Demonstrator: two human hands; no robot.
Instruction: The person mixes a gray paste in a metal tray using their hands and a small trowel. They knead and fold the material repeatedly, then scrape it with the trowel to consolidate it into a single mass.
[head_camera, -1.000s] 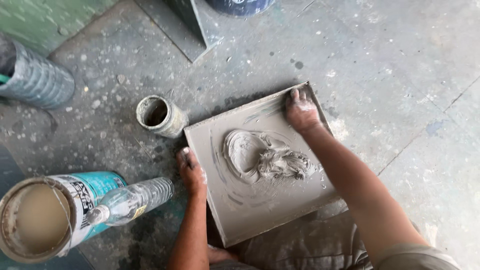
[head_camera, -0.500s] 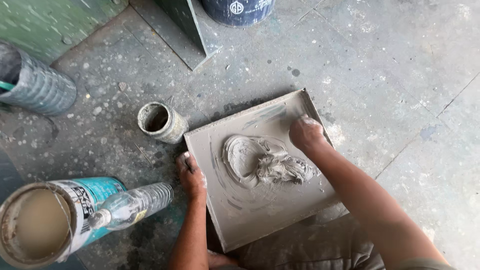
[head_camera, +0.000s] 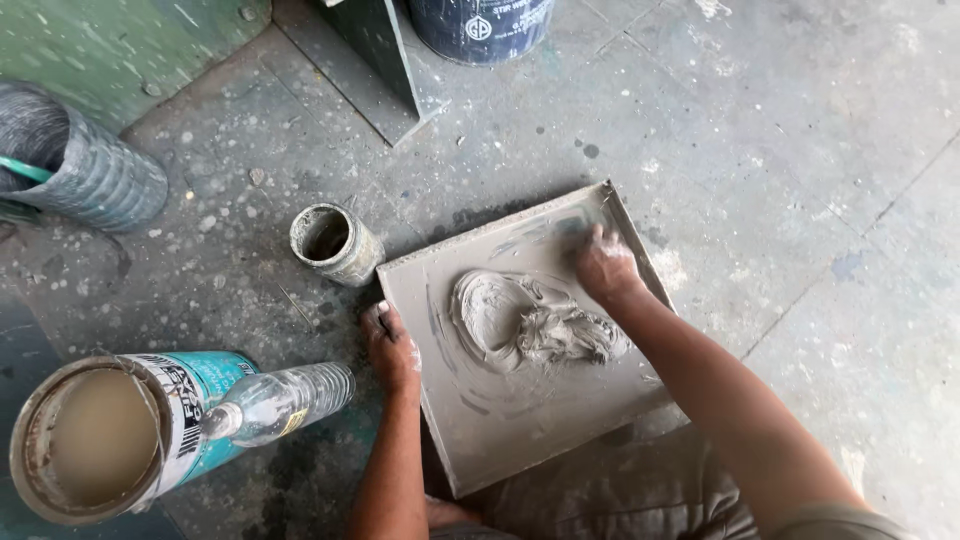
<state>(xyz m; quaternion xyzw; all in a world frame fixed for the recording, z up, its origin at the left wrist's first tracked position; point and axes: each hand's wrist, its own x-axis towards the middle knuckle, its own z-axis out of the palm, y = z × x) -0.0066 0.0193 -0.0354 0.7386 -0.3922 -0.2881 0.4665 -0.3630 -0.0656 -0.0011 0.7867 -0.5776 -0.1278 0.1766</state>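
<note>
A square grey tile (head_camera: 500, 425) lies flat on the concrete floor, smeared with wet grey paste. A thick mound of paste (head_camera: 530, 325) sits at its middle. My right hand (head_camera: 603, 265) presses on the tile's far right part beside the mound, fingers coated in paste; whether it holds a tool is unclear. My left hand (head_camera: 392, 348) rests on the tile's left edge, fingers bent over the rim. Both forearms reach in from the bottom of the view.
A small paste-caked jar (head_camera: 335, 243) stands just left of the tile. A clear plastic bottle (head_camera: 275, 402) lies by a can of beige liquid (head_camera: 95, 440) at lower left. A ribbed grey container (head_camera: 85, 170) is upper left, a dark bucket (head_camera: 480, 25) at top.
My right hand moved from the tile's far right corner down toward the mound, then back up a little, spreading paste. My left hand stayed on the left edge.
</note>
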